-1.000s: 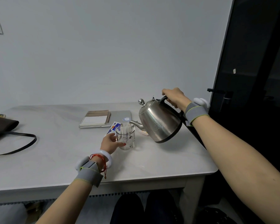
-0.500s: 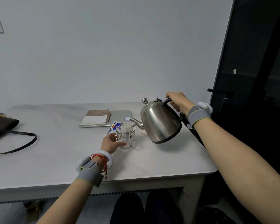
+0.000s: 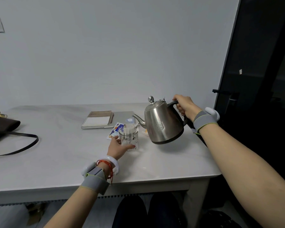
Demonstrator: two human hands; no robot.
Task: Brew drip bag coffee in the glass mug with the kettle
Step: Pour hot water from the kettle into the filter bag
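Observation:
A clear glass mug [image 3: 129, 139] stands on the white table [image 3: 59, 162] with a white drip bag [image 3: 128, 129] hung over its rim. My left hand [image 3: 118, 148] curls round the mug's left side and holds it. My right hand [image 3: 184, 106] grips the black handle of a steel kettle [image 3: 163, 124]. The kettle hangs just above the table to the right of the mug, nearly upright, its spout pointing left and ending close to the mug's rim.
A torn blue and white sachet [image 3: 115, 131] lies behind the mug. A notebook [image 3: 98, 120] rests on a grey laptop [image 3: 122, 116] further back. A dark bag with a strap [image 3: 5, 129] sits at the left. A dark door frame [image 3: 229, 63] stands at the right.
The kettle has tipped back from a steep pour to nearly upright and moved right, away from the mug. My left hand has stayed on the mug.

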